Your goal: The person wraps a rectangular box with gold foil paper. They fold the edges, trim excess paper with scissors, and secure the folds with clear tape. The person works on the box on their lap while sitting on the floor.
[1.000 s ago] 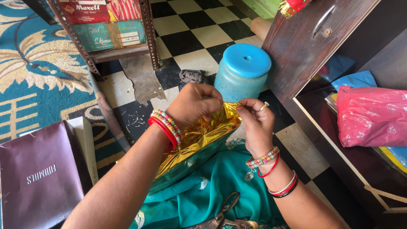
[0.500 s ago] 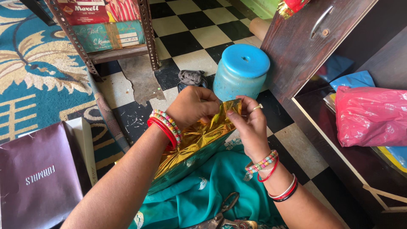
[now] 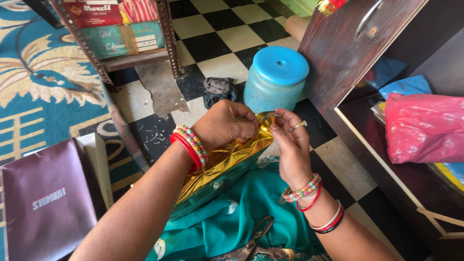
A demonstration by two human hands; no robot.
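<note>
gold-wrapped box (image 3: 217, 171) | long axis lower-left to upper-right | hands pinch far end

Both hands meet at the far corner of a gold foil-wrapped parcel (image 3: 222, 166) lying tilted on a teal cloth (image 3: 251, 212). The left hand (image 3: 223, 124) presses the foil while the right hand (image 3: 290, 145) pinches its edge, perhaps with tape, too small to tell. Scissors (image 3: 256, 241) rest on the cloth; a blue lidded jar (image 3: 276, 79) stands just beyond on the checkered floor (image 3: 227, 29).
</note>
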